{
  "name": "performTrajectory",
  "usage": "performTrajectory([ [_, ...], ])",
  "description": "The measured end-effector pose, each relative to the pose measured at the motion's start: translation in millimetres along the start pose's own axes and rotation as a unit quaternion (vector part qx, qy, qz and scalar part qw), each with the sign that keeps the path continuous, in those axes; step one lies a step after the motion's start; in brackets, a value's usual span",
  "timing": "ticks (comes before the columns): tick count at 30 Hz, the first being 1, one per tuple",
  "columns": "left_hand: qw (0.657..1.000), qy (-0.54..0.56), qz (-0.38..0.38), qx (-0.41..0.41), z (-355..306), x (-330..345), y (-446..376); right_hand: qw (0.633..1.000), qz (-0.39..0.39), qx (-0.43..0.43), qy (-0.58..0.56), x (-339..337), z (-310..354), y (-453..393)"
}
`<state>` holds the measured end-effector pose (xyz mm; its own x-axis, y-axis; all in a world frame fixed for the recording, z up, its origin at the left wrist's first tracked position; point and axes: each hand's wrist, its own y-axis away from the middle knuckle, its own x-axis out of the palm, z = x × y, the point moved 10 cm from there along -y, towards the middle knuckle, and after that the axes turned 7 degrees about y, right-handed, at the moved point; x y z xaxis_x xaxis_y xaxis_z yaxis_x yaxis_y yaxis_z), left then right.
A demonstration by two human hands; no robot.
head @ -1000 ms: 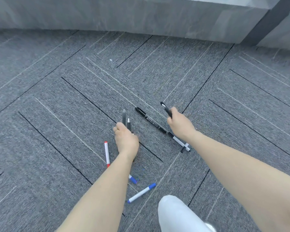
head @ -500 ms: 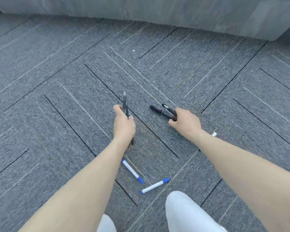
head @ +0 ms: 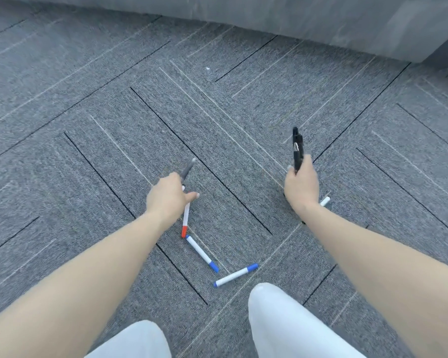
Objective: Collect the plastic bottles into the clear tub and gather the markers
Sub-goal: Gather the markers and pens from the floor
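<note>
Three white markers lie loose on the carpet (head: 321, 104) near our knees: one with a red cap (head: 184, 223) just under our left hand, two with blue caps, the left one (head: 201, 253) and the right one (head: 235, 275), forming a loose V.

Left hand (head: 167, 198): fingers curled round a grey marker (head: 188, 168) that sticks out past the knuckles toward the far side; thumb stretched right over the red-capped one. We judge it is reaching for that marker while hanging on to what it already has.

Right hand (head: 301, 187): raised above the floor, fingers clamped on black markers (head: 297, 148) held upright, seemingly two. A white end (head: 325, 201) shows just behind the wrist; whether it is held or lying on the carpet we cannot tell.

Both forearms extend out from us, wrists roughly level, hands well apart.

Bottles and tub: none visible from here. We judge each hand serves as a bundle so no marker is put down again.
</note>
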<state>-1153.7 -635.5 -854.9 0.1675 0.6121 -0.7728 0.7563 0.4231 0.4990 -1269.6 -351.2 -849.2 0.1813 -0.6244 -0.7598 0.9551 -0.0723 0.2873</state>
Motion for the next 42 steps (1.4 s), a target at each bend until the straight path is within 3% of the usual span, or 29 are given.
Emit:
performTrajectory([
  [5, 0.992, -0.083, 0.099, 0.002, -0.1, 29.7, 0.0, 0.994, -0.074, 0.076, 0.004, -38.2, -44.7, -2.8],
  [8, 0.979, -0.150, 0.094, 0.102, -22.3, 31.2, 0.8, 0.987, -0.072, 0.141, 0.027, -55.1, -77.3, -0.8],
  [11, 0.938, -0.238, 0.121, 0.222, -47.0, 35.7, 11.1, 0.979, -0.046, 0.165, 0.110, -65.5, -97.3, 5.7],
  [14, 0.895, -0.284, 0.184, 0.292, -56.7, 45.3, 27.4, 0.966, 0.023, 0.157, 0.204, -58.5, -106.9, 12.8],
  [18, 0.802, -0.375, 0.288, 0.364, -40.2, 76.9, 62.3, 0.966, 0.065, 0.117, 0.219, -45.2, -97.5, 13.3],
  [20, 0.770, -0.412, 0.292, 0.389, -31.1, 88.9, 73.0, 0.967, 0.068, 0.079, 0.232, -41.1, -84.5, 10.6],
  [23, 0.754, -0.435, 0.277, 0.407, -28.8, 97.0, 81.3, 0.967, 0.049, 0.061, 0.244, -42.9, -77.3, 11.9],
  [25, 0.765, -0.424, 0.273, 0.399, -30.1, 98.5, 82.9, 0.968, 0.031, 0.090, 0.232, -49.9, -84.2, 15.3],
  [31, 0.851, -0.318, 0.224, 0.354, -52.2, 85.9, 67.0, 0.967, 0.010, 0.193, 0.164, -61.9, -117.4, 18.6],
  [35, 0.879, -0.263, 0.187, 0.350, -75.9, 83.0, 66.5, 0.957, 0.032, 0.274, 0.090, -56.5, -140.3, 26.6],
  [38, 0.885, -0.236, 0.201, 0.348, -85.6, 94.3, 80.1, 0.963, 0.060, 0.236, 0.112, -51.1, -135.7, 22.6],
  [42, 0.870, -0.247, 0.249, 0.346, -85.6, 120.0, 105.6, 0.972, 0.080, 0.120, 0.187, -40.5, -103.5, 17.1],
])
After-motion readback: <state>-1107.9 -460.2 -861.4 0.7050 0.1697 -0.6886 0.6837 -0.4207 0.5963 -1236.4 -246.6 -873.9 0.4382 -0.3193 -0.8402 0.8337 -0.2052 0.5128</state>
